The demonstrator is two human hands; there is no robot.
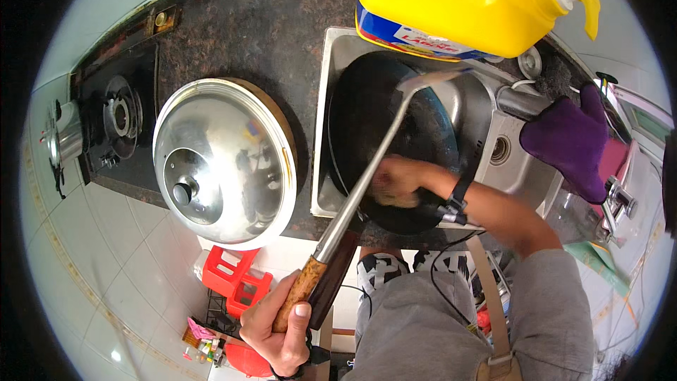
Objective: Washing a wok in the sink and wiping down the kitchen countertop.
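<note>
My left hand (285,331) is closed around the wooden handle of a long metal spatula (360,183). Its shaft slants up and away to the right, and the blade hangs over the far side of a dark wok (360,106), blurred. The wok sits in a steel sink (321,134), its dark brown handle (335,279) pointing toward me beneath the spatula's grip. My right hand (396,180), smeared by motion, reaches into the near part of the wok with fingers curled. Whatever it may hold is hidden. A dark band circles the right wrist.
Left of the sink a large domed steel lid (233,141) lies on the dark counter (240,28). Behind the sink stands a big yellow pump bottle (451,0). A purple glove (568,141) hangs at the right. A gas burner (121,118) is at the far left, red stools (236,279) below.
</note>
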